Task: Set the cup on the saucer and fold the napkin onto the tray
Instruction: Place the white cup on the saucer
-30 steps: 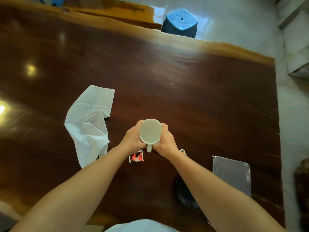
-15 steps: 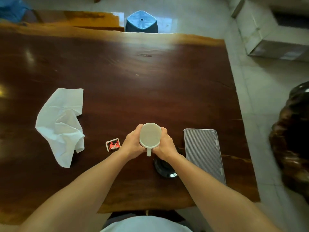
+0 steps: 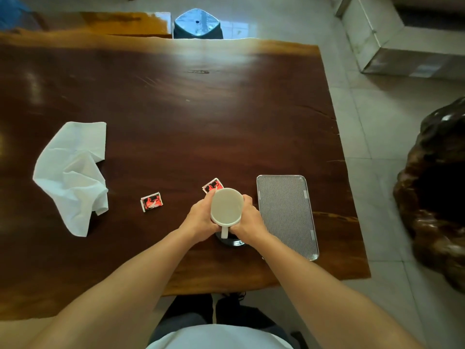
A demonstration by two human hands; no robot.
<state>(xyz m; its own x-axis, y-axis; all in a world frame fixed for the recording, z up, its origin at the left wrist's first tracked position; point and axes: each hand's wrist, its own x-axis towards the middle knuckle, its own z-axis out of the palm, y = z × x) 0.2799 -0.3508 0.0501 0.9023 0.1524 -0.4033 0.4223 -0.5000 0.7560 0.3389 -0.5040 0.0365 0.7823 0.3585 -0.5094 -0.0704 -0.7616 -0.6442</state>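
I hold a white cup [image 3: 226, 207] from both sides, its handle pointing toward me. My left hand [image 3: 201, 219] wraps its left wall and my right hand [image 3: 247, 220] wraps its right wall. Directly beneath the cup lies a dark saucer [image 3: 232, 241], mostly hidden by my hands; whether the cup touches it I cannot tell. A ribbed metal tray [image 3: 286, 215] lies just right of my right hand. A crumpled white napkin [image 3: 73, 172] lies far left on the dark wooden table [image 3: 176, 109].
Two small red-and-black sachets lie on the table, one [image 3: 151, 202] left of my hands and one [image 3: 212, 185] just behind the cup. The table's right edge runs close to the tray. A blue stool [image 3: 197, 23] stands beyond the far edge.
My hands have carried the cup to the right and down over the saucer. The view has shifted, so the napkin sits further left and the tray is wholly in sight.
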